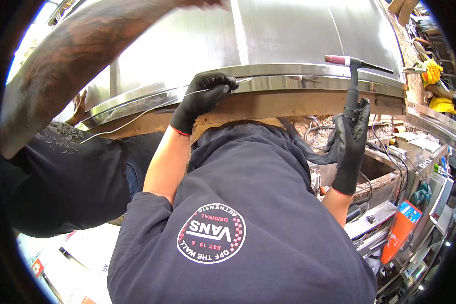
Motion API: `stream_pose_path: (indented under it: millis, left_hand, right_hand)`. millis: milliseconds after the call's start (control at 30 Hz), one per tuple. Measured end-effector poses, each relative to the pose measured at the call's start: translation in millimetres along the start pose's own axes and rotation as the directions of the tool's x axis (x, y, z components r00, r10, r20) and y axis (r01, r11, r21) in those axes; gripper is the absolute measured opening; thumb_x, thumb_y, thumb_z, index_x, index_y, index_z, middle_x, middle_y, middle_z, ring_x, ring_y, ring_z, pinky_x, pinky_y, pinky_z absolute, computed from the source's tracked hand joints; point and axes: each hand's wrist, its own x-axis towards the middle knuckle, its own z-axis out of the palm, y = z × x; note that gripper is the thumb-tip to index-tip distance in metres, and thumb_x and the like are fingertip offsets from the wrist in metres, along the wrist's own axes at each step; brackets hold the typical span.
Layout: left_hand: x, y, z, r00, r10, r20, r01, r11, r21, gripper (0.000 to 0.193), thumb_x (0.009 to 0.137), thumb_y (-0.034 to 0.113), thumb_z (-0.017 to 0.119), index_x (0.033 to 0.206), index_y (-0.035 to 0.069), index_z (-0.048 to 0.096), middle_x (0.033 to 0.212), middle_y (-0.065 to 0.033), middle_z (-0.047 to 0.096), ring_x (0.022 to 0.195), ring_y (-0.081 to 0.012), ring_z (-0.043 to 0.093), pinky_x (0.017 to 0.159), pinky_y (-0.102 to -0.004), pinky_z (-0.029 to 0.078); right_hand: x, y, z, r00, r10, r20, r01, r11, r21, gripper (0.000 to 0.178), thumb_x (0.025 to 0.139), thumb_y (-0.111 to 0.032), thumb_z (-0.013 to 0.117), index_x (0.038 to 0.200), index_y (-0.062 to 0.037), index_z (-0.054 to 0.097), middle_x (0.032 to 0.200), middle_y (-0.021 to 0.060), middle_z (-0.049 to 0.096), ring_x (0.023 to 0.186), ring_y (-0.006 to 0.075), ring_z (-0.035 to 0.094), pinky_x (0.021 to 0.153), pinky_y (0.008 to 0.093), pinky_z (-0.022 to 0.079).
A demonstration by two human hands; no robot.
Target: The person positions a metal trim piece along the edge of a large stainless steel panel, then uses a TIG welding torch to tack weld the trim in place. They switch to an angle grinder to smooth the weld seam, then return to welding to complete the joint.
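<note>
Left hand (203, 99) in a black glove has its grip pinched tight on a thin filler rod (137, 114), fingers resting on the lower rim of a big curved stainless steel hood (289, 35). The rod's tip sits right at the rim seam; its other end trails off to the left. Right hand (350, 147), also gloved, is wrapped closed around a welding torch (350, 76) held upright, its pink-tipped head just beside the same rim. Lower right there's an orange package (399, 232) with a blue label on top, standing among the clutter. A tattooed forearm (61, 71) of another person reaches across the upper left.
</note>
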Motion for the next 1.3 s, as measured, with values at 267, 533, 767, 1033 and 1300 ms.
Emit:
stream_pose_path:
  millis: [267, 533, 767, 1033, 1300]
  left_hand:
    - [2, -3, -1, 0.996, 0.011, -0.085, -0.006, 0.998, 0.059, 0.026, 0.090, -0.010, 0.055, 0.109, -0.004, 0.072, 0.106, -0.0099, 0.075, 0.102, -0.0157, 0.069, 0.095, -0.0324, 0.056]
    - [4, 10, -12, 0.998, -0.041, 0.049, 0.035, 0.993, 0.113, 0.023, 0.093, -0.001, 0.063, 0.114, -0.003, 0.072, 0.114, -0.0133, 0.073, 0.110, -0.0234, 0.069, 0.100, -0.0387, 0.054]
    - [11, 29, -6, 0.995, -0.091, 0.046, 0.069, 0.933, 0.352, 0.024, 0.091, -0.005, 0.060, 0.112, -0.002, 0.072, 0.110, -0.0095, 0.074, 0.102, -0.0182, 0.068, 0.095, -0.0346, 0.055]
    - [16, 31, -5, 0.984, 0.139, 0.107, -0.175, 0.830, 0.529, 0.019, 0.083, 0.000, 0.067, 0.100, 0.003, 0.074, 0.102, -0.0135, 0.075, 0.097, -0.0304, 0.072, 0.091, -0.0399, 0.054]
    - [16, 38, -10, 0.968, 0.200, 0.154, -0.252, 0.782, 0.570, 0.019, 0.082, -0.001, 0.070, 0.100, 0.003, 0.072, 0.104, -0.0145, 0.074, 0.098, -0.0318, 0.071, 0.090, -0.0403, 0.053]
  right_hand:
    - [11, 4, -8, 0.998, -0.042, 0.044, 0.042, 0.999, 0.004, 0.085, 0.095, 0.002, 0.060, 0.166, -0.0104, 0.014, 0.100, 0.0064, 0.060, 0.063, 0.0074, 0.054, 0.053, 0.0227, 0.046]
    - [4, 3, 1, 0.992, 0.128, 0.001, -0.128, 0.989, 0.073, 0.086, 0.096, 0.001, 0.061, 0.166, -0.0145, 0.015, 0.092, 0.0052, 0.059, 0.058, 0.0083, 0.054, 0.050, 0.0238, 0.047]
    - [-22, 16, 24, 0.976, 0.193, -0.104, -0.189, 0.981, 0.055, 0.089, 0.094, 0.002, 0.064, 0.167, -0.0159, 0.014, 0.095, 0.0034, 0.060, 0.060, 0.0065, 0.053, 0.051, 0.0223, 0.045]
    - [-65, 20, 58, 0.968, 0.206, -0.144, -0.215, 0.976, -0.046, 0.089, 0.094, 0.001, 0.063, 0.167, -0.0103, 0.013, 0.107, 0.0039, 0.060, 0.076, 0.0067, 0.054, 0.062, 0.0224, 0.048]
    - [-77, 13, 79, 0.920, 0.314, -0.233, -0.344, 0.933, -0.100, 0.087, 0.095, 0.000, 0.062, 0.166, -0.0083, 0.013, 0.111, 0.0051, 0.061, 0.080, 0.0076, 0.056, 0.066, 0.0228, 0.049]
